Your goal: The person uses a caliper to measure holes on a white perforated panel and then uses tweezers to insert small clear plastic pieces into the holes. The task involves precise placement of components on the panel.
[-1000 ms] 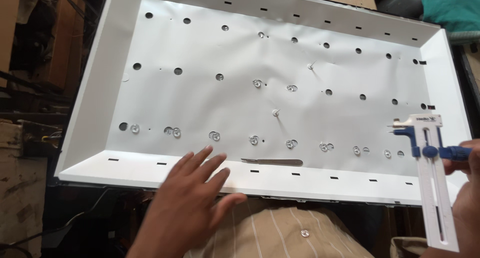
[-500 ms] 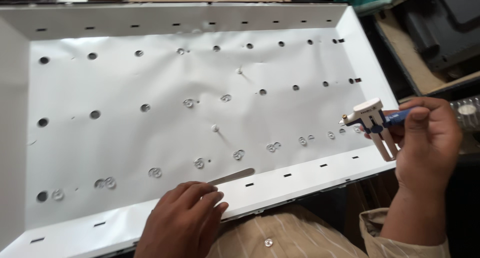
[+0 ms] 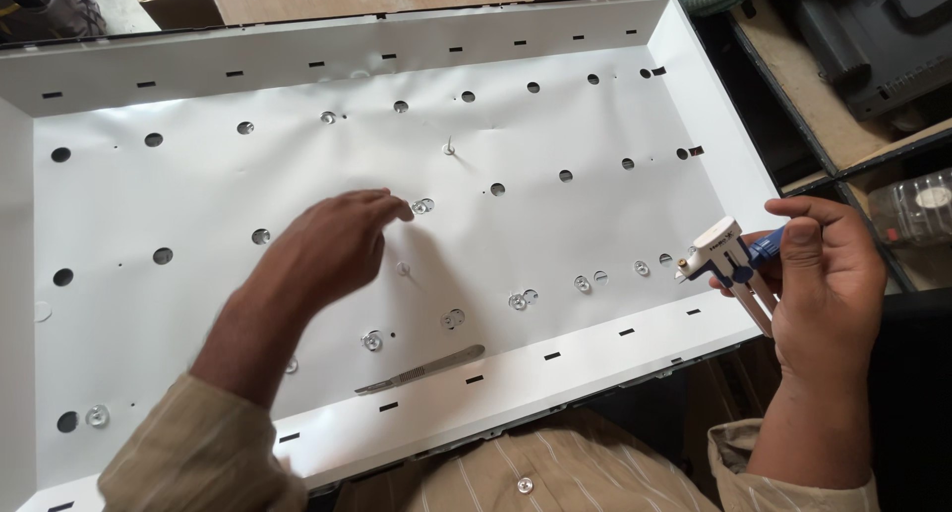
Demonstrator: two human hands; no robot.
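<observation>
A white and blue glue applicator tool [image 3: 729, 259] is gripped at the right edge of a large white tray-shaped backlight panel [image 3: 595, 125], nozzle pointing left. Small clear round lenses, one [image 3: 422, 206] near its middle, dot the panel's perforated sheet.

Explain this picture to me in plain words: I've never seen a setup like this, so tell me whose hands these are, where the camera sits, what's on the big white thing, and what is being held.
There is no machine here. A person works with two bare hands, and the one camera sits on that person's head, looking down.

The big white thing is a shallow tray-like panel with raised sloped edges. Its floor is a white sheet with dark round holes and small clear lenses scattered over it. A slim metal scalpel lies on it near the front edge.

The left hand is open above the sheet, fingertips near one lens, holding nothing. The right hand, just off the panel's right edge, grips a white and blue dispenser tool with its tip pointing toward the panel.
</observation>
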